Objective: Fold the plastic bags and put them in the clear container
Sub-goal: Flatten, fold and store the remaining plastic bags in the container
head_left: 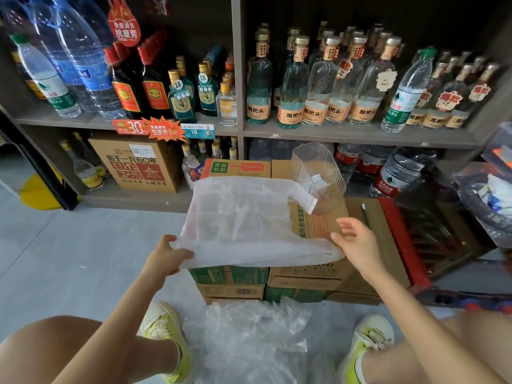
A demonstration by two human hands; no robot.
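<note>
Left hand (166, 256) pinches bag (243, 223) corner; right hand (357, 239) splayed, perhaps touching. One-sided pull may drag bag toward 7 o'clock.

Thin film, hard clear plastic, matt card.

The plastic bag (249, 223) spread over the top of the cardboard boxes (313, 275) is thin, milky, translucent film, softly creased and faintly shiny. The clear container (318, 176) on the boxes is rigid, ribbed, glossy see-through plastic. The boxes are matt brown card with green and orange print. In front of them, a heap of bags (249, 342) is clearer, crinkled, glinting film on a smooth, dull grey floor (69, 259). Behind the boxes, glossy glass bottles (291, 87) stand on a matt grey-brown shelf (332, 133).
</note>
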